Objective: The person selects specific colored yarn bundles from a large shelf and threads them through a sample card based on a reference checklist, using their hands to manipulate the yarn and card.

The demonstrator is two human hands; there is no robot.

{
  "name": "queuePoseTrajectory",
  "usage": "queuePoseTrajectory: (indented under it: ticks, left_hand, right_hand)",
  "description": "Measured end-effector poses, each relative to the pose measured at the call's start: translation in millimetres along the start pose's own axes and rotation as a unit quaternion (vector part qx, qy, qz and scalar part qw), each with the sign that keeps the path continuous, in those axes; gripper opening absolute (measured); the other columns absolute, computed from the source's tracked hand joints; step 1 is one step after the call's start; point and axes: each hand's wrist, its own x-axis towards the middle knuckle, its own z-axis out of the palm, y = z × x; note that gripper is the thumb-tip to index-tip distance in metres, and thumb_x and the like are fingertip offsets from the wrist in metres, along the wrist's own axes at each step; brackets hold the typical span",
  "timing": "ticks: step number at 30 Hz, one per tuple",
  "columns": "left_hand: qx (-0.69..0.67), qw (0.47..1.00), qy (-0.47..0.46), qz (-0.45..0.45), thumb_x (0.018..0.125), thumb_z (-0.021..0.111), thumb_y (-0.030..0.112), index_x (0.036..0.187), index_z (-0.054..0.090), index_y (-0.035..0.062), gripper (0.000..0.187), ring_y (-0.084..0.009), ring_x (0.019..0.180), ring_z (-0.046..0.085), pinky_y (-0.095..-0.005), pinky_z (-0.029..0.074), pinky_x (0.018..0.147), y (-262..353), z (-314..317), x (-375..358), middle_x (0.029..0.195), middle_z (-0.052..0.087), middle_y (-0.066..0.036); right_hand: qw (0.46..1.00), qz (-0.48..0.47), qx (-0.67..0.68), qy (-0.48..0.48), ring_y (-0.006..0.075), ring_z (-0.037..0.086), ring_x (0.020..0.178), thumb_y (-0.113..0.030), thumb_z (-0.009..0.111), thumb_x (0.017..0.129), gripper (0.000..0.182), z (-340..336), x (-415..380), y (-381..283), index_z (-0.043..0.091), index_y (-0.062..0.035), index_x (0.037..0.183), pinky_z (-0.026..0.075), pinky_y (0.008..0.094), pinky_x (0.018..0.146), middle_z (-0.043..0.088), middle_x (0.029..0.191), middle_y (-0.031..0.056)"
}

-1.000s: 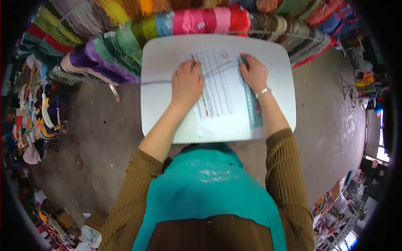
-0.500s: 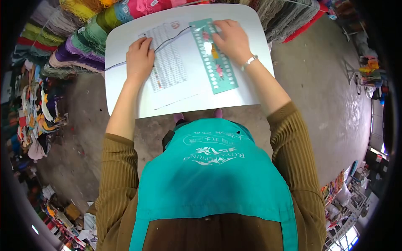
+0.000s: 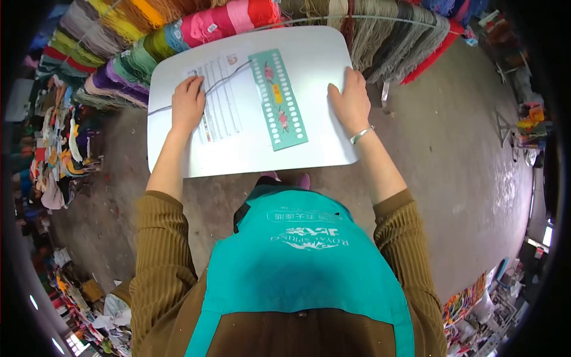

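- Yarn hanks (image 3: 116,80): hung in rows beyond the table's far side; hanging likely keeps the colours apart.
- Left hand (image 3: 188,107): palm down, fingers close together, over the left part of the printed sheet (image 3: 223,110). Probably steadies paper and strand at once. Pinch or plain press – cannot tell, fingertips too small to read.
- Grey strand (image 3: 229,77): runs from the table's left edge, under the left hand, across the sheet to the card's top left corner. Weight of the hand would keep it from sliding.
- Green card (image 3: 277,101): white dots down both long sides, flat on the table just right of the sheet, slightly slanted; neither hand touches it. Lying flat, its face is fully visible.
- Right hand (image 3: 352,102): wide, thumb apart from fingers, at the right edge of the white table (image 3: 318,65); no object seen in it. Likely braces there – grip under the rim hidden.
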Motion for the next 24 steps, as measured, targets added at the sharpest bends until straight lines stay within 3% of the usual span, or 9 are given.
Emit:
queuePoseTrajectory:
  ticks: [6, 24]
  left_hand:
    - [-0.012, 1.0, -0.004, -0.018, 0.086, 0.056, 0.014, 0.12, 0.062, 0.0047, 0.035, -0.0357, 0.114, 0.053, -0.044, 0.043, 0.098, 3.7, -5.4, -0.5, 0.123, 0.058, -0.016]
    - [0.013, 0.999, 0.043, -0.012, 0.087, 0.057, 0.016, 0.121, 0.061, 0.0072, 0.035, -0.0337, 0.114, 0.053, -0.0446, 0.044, 0.096, -0.2, 6.7, 11.3, 0.125, 0.056, -0.013]
  right_hand:
    - [1.0, -0.004, -0.001, 0.002, 0.0431, 0.051, 0.119, -0.027, 0.063, 0.084, 0.053, 0.5, 2.9, -0.2, 0.051, -0.0037, 0.13, 0.046, 0.0463, 0.096, 0.043, 0.138, 0.0274]
    - [1.0, -0.007, 0.004, 0.025, 0.0416, 0.05, 0.121, -0.027, 0.062, 0.081, 0.051, -0.5, 8.3, -3.0, 0.055, -0.007, 0.127, 0.045, 0.0447, 0.098, 0.044, 0.14, 0.025]
